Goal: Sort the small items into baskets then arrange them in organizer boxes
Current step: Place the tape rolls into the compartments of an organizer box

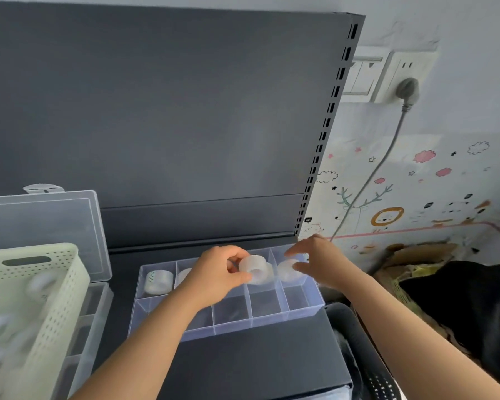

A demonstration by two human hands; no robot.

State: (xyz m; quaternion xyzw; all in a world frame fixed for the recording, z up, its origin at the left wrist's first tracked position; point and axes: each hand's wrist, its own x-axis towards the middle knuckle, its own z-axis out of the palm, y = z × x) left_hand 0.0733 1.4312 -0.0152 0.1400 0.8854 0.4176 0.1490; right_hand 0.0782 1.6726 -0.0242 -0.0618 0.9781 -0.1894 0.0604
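A clear organizer box (272, 319) with several compartments lies on the dark shelf. My left hand (214, 272) holds a clear tape roll (254, 267) over a back compartment. My right hand (315, 255) hovers with spread fingers over another tape roll (286, 269) in the far right back compartment; whether it touches the roll is unclear. A further tape roll (158, 281) lies in the back left compartment, and one is partly hidden behind my left hand. A pale green perforated basket (55, 298) at the left holds several blurred tape rolls.
Under the basket sits a second clear organizer (93, 319) with its lid (41, 220) raised. A dark back panel (171, 111) rises behind the shelf. At the right are a black basket (355, 342), a dark cloth (468, 298), and a cable (381, 163) from a wall socket.
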